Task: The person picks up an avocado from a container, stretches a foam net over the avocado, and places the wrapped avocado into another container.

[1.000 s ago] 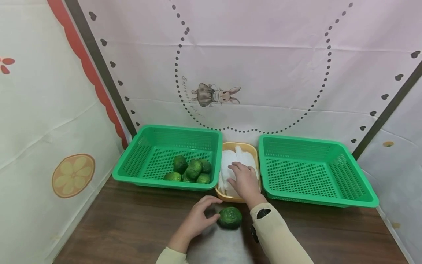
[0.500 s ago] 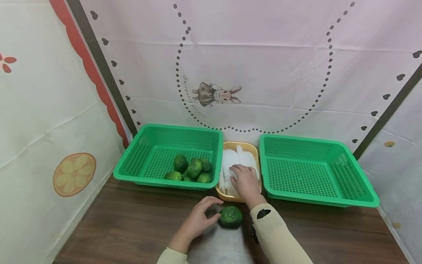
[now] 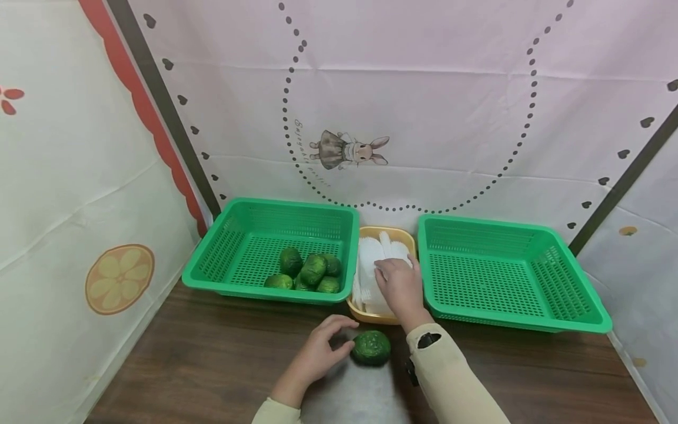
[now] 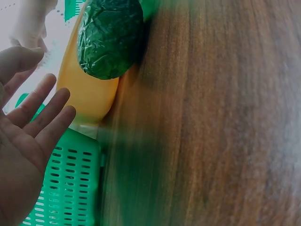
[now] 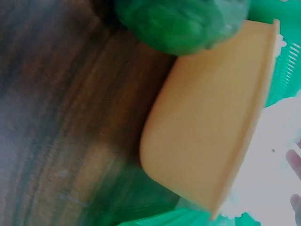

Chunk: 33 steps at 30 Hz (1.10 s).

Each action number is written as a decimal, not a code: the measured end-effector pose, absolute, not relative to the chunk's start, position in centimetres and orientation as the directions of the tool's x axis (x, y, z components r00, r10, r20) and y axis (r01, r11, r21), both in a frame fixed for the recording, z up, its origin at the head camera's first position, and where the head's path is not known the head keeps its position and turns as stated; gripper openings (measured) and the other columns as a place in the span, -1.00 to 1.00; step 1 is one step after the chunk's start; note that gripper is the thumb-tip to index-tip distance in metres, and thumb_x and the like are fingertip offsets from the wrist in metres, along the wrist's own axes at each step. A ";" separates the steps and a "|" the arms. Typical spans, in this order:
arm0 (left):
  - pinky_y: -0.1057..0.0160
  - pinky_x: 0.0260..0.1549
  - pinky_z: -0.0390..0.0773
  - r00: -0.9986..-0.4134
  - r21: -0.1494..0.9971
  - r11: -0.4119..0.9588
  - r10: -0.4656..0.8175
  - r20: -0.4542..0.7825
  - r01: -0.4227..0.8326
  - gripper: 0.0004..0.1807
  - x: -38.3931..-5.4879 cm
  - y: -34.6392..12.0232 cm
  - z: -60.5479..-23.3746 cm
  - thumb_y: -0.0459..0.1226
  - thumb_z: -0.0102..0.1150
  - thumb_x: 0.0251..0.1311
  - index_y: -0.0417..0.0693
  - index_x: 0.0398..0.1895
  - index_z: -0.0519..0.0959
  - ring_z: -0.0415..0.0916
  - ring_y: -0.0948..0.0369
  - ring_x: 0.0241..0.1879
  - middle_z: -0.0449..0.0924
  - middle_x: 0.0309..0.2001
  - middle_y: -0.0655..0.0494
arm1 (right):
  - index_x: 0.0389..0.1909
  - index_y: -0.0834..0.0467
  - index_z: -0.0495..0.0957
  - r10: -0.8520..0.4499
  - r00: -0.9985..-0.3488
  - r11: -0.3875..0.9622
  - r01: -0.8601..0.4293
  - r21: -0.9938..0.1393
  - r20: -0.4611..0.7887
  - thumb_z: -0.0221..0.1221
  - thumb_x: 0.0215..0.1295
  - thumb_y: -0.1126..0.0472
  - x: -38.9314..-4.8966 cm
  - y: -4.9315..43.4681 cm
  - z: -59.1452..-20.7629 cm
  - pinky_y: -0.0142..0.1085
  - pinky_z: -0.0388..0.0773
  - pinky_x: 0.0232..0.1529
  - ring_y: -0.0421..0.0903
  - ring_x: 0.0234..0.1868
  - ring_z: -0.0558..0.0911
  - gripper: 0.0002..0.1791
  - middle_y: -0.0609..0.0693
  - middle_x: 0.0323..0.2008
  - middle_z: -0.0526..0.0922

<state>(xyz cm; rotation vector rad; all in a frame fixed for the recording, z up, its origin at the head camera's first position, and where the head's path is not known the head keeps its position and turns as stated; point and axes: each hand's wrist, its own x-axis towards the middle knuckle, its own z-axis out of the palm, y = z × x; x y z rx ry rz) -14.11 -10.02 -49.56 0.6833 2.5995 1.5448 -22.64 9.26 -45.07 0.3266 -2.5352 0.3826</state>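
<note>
A dark green, wrinkled avocado (image 3: 371,348) lies on the wooden table. Beside it, my left hand (image 3: 318,348) has its thumb and fingers spread apart, thumb tip right at the fruit's left side; in the left wrist view its palm and straight fingers hold nothing. My right hand (image 3: 401,287) reaches into the yellow basket (image 3: 371,318), its fingers bent down on white foam fruit nets (image 3: 372,253). Two of its fingertips (image 5: 294,162) show at the right wrist view's edge, over the white nets. The thumb is hidden, and I cannot tell whether it pinches a net.
On the left stands a green plastic basket (image 3: 212,287) with several more avocados (image 3: 312,270) at its right front. A second green basket (image 3: 484,288) stands on the right, close against the yellow one. Printed cloth (image 3: 450,118) hangs behind and at both sides.
My right hand has shifted slightly right and turned over the nets, and one finger now shows raised at its right side. The left hand and the avocado beside it have stayed put.
</note>
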 end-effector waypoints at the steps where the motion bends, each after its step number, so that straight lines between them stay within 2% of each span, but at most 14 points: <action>1: 0.09 0.01 0.42 -0.902 0.845 0.405 0.390 0.187 0.350 -0.68 -14.1 -10.0 -49.5 -0.36 0.23 0.12 -0.10 -0.02 0.54 0.41 0.18 0.02 0.45 0.00 0.18 | -0.28 0.03 0.69 -0.130 -0.819 0.931 -0.295 -0.215 0.559 0.26 0.15 0.15 -22.7 9.4 -44.8 -0.01 0.26 0.14 -0.10 -0.20 0.61 -0.87 -0.09 -0.31 0.69; 8: 0.08 0.00 0.43 -0.896 0.842 0.397 0.396 0.201 0.364 -0.69 -14.1 -9.8 -49.3 -0.37 0.21 0.13 -0.10 -0.02 0.54 0.40 0.19 0.03 0.45 0.00 0.19 | -0.27 0.11 0.69 0.018 -0.775 0.898 -0.265 -0.350 0.631 0.24 0.16 0.19 -22.8 10.5 -42.7 -0.11 0.48 -0.22 -0.01 -0.29 0.62 -0.85 0.01 -0.34 0.70; 13: 0.09 0.00 0.43 -0.898 0.839 0.407 0.395 0.195 0.361 -0.70 -14.0 -9.8 -49.1 -0.35 0.20 0.15 0.00 -0.03 0.55 0.39 0.21 0.03 0.45 0.00 0.22 | -0.24 0.17 0.67 0.124 -0.770 0.848 -0.244 -0.470 0.625 0.20 0.20 0.18 -22.2 11.2 -41.4 -0.19 0.55 -0.36 -0.04 -0.32 0.62 -0.82 0.03 -0.35 0.68; 16: 0.09 0.00 0.43 -0.898 0.836 0.411 0.393 0.198 0.364 -0.70 -13.9 -9.7 -48.9 -0.35 0.20 0.15 0.07 -0.03 0.54 0.39 0.21 0.04 0.44 0.00 0.23 | -0.23 0.21 0.65 0.189 -0.766 0.780 -0.263 -0.568 0.615 0.19 0.23 0.19 -21.6 11.5 -40.6 -0.21 0.57 -0.42 -0.06 -0.36 0.62 -0.80 0.04 -0.36 0.66; 18: 0.09 0.02 0.42 -0.897 0.830 0.413 0.388 0.212 0.375 -0.69 -13.8 -9.7 -48.8 -0.36 0.19 0.15 0.03 -0.02 0.54 0.39 0.20 0.04 0.45 0.00 0.22 | -0.21 0.22 0.64 0.230 -0.767 0.706 -0.292 -0.645 0.599 0.19 0.23 0.19 -21.1 11.7 -40.2 -0.22 0.57 -0.43 -0.07 -0.38 0.62 -0.80 0.05 -0.35 0.65; 24: 0.10 0.01 0.44 -0.899 0.810 0.412 0.318 0.303 0.418 -0.63 -13.5 -9.4 -47.8 -0.41 0.20 0.13 -0.07 0.04 0.50 0.41 0.23 0.02 0.45 0.01 0.23 | -0.17 0.20 0.63 0.314 -0.857 0.438 -0.250 -0.863 0.408 0.19 0.23 0.16 -19.1 11.9 -39.4 -0.34 0.55 -0.42 -0.13 -0.37 0.59 -0.77 0.04 -0.27 0.64; 27: 0.14 -0.05 0.48 -0.879 0.787 0.395 0.259 0.400 0.474 -0.62 -13.6 -9.2 -47.2 -0.44 0.23 0.09 -0.05 0.01 0.50 0.43 0.25 -0.03 0.45 -0.02 0.23 | -0.16 0.22 0.62 0.318 -0.888 0.344 -0.218 -0.913 0.332 0.20 0.22 0.21 -18.2 11.6 -39.2 -0.41 0.54 -0.47 -0.17 -0.41 0.57 -0.78 0.07 -0.28 0.64; 33: 0.17 -0.10 0.50 -0.795 0.682 0.437 0.152 0.587 0.587 -0.58 -14.0 -9.1 -46.1 -0.42 0.32 0.01 0.06 -0.04 0.51 0.39 0.23 -0.03 0.44 -0.02 0.18 | -0.17 0.31 0.61 0.273 -0.933 0.206 -0.183 -0.961 0.236 0.19 0.21 0.33 -17.3 11.0 -39.9 -0.41 0.53 -0.50 -0.24 -0.46 0.54 -0.80 0.19 -0.28 0.63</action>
